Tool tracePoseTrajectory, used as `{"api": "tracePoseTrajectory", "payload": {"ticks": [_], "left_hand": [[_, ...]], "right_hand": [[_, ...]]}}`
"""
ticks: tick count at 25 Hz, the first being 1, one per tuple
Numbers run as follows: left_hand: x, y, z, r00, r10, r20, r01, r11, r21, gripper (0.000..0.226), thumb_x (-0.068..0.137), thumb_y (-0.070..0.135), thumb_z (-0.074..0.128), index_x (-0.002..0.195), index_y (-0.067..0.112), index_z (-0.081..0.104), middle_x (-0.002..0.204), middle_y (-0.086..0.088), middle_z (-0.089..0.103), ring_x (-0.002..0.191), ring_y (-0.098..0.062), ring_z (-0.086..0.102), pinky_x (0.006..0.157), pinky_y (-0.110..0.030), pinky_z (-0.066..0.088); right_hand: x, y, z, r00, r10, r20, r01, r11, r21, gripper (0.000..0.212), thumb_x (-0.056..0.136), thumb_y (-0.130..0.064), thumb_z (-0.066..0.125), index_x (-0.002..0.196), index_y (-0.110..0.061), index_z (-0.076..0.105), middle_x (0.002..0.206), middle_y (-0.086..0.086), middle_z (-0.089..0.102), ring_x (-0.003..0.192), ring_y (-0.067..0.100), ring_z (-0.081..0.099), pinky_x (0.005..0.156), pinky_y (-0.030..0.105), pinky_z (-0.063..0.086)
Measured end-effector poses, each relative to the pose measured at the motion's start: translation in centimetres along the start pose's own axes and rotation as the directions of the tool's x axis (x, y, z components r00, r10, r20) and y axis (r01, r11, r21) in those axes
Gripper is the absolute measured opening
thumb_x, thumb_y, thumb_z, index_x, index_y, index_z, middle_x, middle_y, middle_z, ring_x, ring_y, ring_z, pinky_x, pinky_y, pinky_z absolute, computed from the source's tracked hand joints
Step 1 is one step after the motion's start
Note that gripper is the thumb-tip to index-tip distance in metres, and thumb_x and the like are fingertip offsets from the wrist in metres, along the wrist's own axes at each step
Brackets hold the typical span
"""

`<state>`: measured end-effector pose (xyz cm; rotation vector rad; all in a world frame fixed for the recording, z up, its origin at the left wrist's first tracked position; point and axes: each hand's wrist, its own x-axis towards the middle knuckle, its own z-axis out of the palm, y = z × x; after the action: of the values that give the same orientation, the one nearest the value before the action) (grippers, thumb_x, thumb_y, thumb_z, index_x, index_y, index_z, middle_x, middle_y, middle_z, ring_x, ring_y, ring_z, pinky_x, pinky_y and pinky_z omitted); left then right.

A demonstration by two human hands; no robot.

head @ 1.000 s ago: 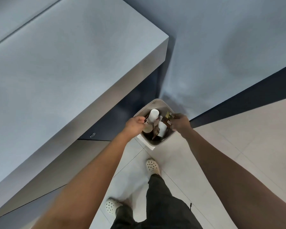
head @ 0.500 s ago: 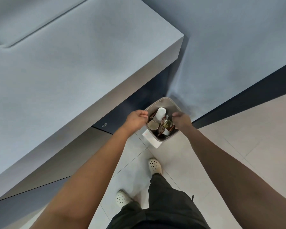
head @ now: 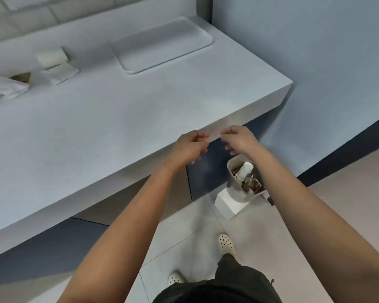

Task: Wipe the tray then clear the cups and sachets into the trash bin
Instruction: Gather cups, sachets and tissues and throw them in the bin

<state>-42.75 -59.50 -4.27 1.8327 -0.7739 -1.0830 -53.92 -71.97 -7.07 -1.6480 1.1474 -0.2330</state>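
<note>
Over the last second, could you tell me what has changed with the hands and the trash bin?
Both hands have come up out of the trash bin and now hover by the counter edge: the left hand loosely curled, the right hand relaxed, neither holding anything. The view has lifted, bringing the tray into sight. The cups and sachets stay in the bin, which has not moved.

Left hand (head: 189,146) loosely curled, right hand (head: 239,139) relaxed — seemingly empty

no text, label, brand, number or sign can be read on anything in view.
</note>
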Motion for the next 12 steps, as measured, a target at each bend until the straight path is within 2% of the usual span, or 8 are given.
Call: {"api": "tracePoseTrajectory", "payload": {"ticks": [5, 12], "left_hand": [[-6.4, 0.2, -9.6, 0.976, 0.08, -0.2, -0.096, 0.993, -0.073, 0.027, 0.092, 0.017, 0.052, 0.118, 0.019, 0.058, 0.097, 0.005, 0.061, 0.092, -0.015, 0.062, 0.072, -0.027, 0.05], [-12.4, -3.4, -20.5, 0.91, 0.045, -0.411, -0.11, 0.985, -0.136, 0.026, 0.092, 0.015, 0.052, 0.116, 0.018, 0.059, 0.1, 0.003, 0.06, 0.089, -0.015, 0.06, 0.069, -0.025, 0.048]], "right_hand": [[-3.4, -9.2, 5.6, 0.989, -0.14, 0.055, 0.142, 0.989, -0.044, 0.021, 0.087, -0.015, 0.052, 0.106, -0.013, 0.061, 0.093, 0.001, 0.059, 0.075, 0.017, 0.061, 0.057, 0.022, 0.049], [-5.4, -15.3, 16.0, 0.947, -0.25, 0.202, 0.266, 0.962, -0.058, 0.017, 0.086, -0.013, 0.053, 0.101, -0.012, 0.062, 0.094, 0.003, 0.06, 0.078, 0.021, 0.061, 0.057, 0.024, 0.048]]}}
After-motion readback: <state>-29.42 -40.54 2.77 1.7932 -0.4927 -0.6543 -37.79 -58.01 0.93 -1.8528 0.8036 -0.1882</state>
